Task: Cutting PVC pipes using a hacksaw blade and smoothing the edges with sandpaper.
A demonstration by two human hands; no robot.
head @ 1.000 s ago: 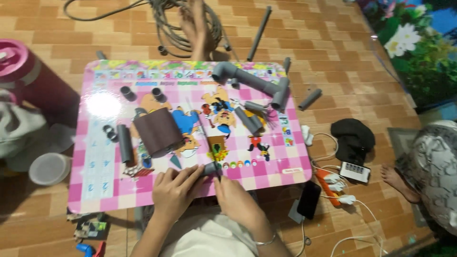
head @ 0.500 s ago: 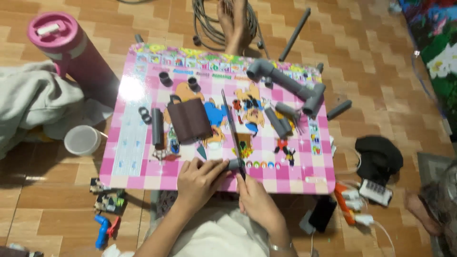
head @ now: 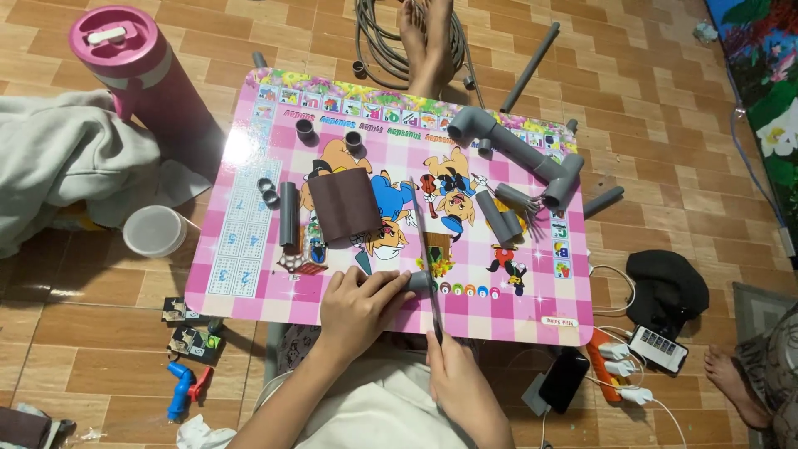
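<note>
My left hand (head: 359, 306) presses a short grey pipe piece (head: 420, 282) down on the near edge of a pink patterned folding table (head: 249, 274). My right hand (head: 455, 376) grips the handle of a thin saw blade (head: 424, 249) that lies across the pipe piece and points away from me. A brown sheet of sandpaper (head: 344, 204) lies just beyond my left hand. An upright grey pipe length (head: 288, 213) lies to its left.
A joined grey pipe assembly with elbows (head: 515, 153) sits at the table's far right, with loose pipe bits and rings around. A pink jug (head: 141, 71), grey cloth (head: 58, 158), plastic cup (head: 155, 230), phone (head: 564, 379), power strip (head: 607, 362) and another person's feet (head: 428, 41) ring the table.
The view has shifted left and closer over the table. My hands stay on the pipe piece and saw at the near edge, the blade still across the pipe.
</note>
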